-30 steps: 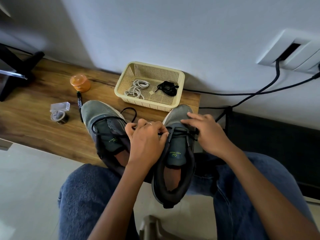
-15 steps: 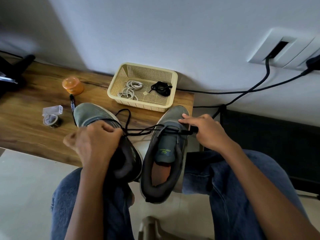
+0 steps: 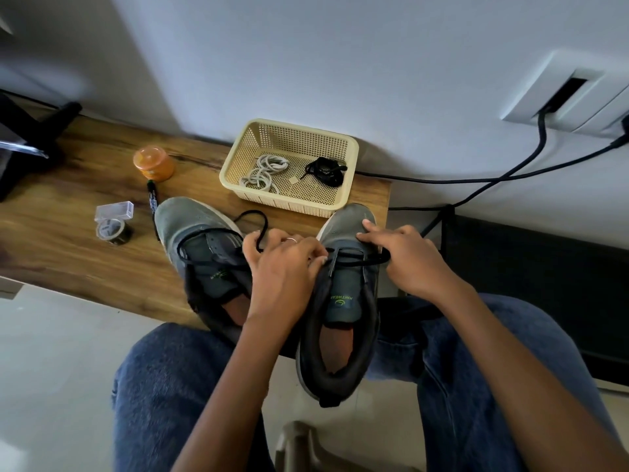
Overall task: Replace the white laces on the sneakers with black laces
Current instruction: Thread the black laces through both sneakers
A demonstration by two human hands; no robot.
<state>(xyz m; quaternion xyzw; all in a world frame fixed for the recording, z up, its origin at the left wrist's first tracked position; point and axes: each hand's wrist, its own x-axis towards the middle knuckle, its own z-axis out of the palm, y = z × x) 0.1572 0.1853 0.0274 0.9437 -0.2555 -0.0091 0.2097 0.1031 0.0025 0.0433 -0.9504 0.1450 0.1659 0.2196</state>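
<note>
Two grey sneakers rest on the wooden table's near edge, heels toward me. The right sneaker has a black lace threaded across its lowest eyelets. My left hand pinches that lace at the shoe's left eyelets, a loop of it curling over the fingers. My right hand grips the lace's other end at the right side, index finger pressing the toe. The left sneaker also carries a black lace. White laces and a bundled black lace lie in the cream basket.
An orange jar, a black marker and a tape roll under a clear box lie left of the shoes. A black stand is far left. Black cables run along the wall at right. My jeans-clad knees are below.
My left hand drew the lace far out to the left half a second ago, and has come back to the right sneaker's eyelets. The right hand stayed at the shoe's right side.
</note>
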